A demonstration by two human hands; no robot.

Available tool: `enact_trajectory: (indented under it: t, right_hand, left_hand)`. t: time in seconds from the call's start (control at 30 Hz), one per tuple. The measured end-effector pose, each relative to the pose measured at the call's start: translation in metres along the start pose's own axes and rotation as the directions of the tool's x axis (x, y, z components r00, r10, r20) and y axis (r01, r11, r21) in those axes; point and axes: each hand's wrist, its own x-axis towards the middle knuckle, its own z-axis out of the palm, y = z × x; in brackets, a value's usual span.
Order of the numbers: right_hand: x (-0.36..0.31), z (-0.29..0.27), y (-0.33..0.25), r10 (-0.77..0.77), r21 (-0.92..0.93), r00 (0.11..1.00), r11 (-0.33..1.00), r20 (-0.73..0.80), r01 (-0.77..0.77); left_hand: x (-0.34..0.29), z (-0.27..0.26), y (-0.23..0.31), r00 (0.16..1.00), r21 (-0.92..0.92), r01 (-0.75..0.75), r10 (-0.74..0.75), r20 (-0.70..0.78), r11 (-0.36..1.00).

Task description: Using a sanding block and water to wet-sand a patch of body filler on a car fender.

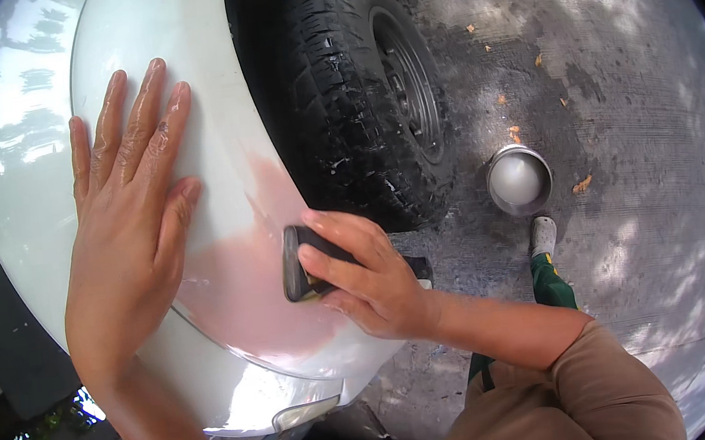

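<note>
"Head view, looking down: where to find the dark block (318, 247)?"

"Under the right hand (374, 279), set against the pink patch (238, 297) on the white car panel (204, 70)."

"Held how?"

"Grasped from above, with fingers bent over and around, closed only as far as the block allows."

"And with the left hand (124, 206)?"

"Laid flat on the panel, opened wide, fingers a little spread, holding nothing visible."

"Nearer to which?"

"To the right, by touch. Placed to the right of the left hand, lower than its fingertips and apart from it."

"Turned which way?"

"Hard to say, being largely covered by fingers and palm. Showing one grey edge, running roughly up and down in view and facing the left hand's side. Possibly reaching back beneath the palm, so impossible to settle the long axis."

"Close to anything else?"

"Near the black tyre (347, 114), on its lower left. Well apart from the bucket (527, 209) of whitish liquid (516, 179) on the concrete ground (627, 139)."
</note>
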Motion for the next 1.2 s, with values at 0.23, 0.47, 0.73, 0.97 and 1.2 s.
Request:
enact_trajectory:
  t: [0.23, 0.47, 0.73, 0.97, 1.2]
  right_hand:
    - [0.057, 0.012, -0.005, -0.016, -0.021, 1.000, 1.000, 0.000, 0.016]
    - [0.058, -0.001, 0.007, -0.049, -0.057, 0.999, 0.997, 0.004, 0.049]
    - [-0.013, 0.000, -0.009, 0.040, 0.006, 0.999, 0.999, 0.025, -0.040]
    - [0.094, -0.005, 0.031, 0.187, 0.201, 0.979, 0.965, -0.082, -0.168]
    - [0.023, -0.004, 0.013, 0.301, 0.430, 0.954, 0.861, -0.003, -0.270]
  left_hand:
    - [-0.014, -0.006, -0.010, 1.000, -0.151, 0.012, -0.011, 0.006, 0.988]
    - [-0.005, -0.005, -0.003, 1.000, -0.132, 0.002, -0.005, -0.021, 0.991]
    - [-0.008, -0.006, -0.003, 1.000, -0.101, 0.012, -0.013, -0.003, 0.995]
    - [-0.004, -0.004, -0.002, 1.000, -0.133, -0.007, 0.006, -0.008, 0.991]
    - [-0.007, -0.008, -0.004, 1.000, -0.096, 0.016, -0.015, 0.009, 0.995]
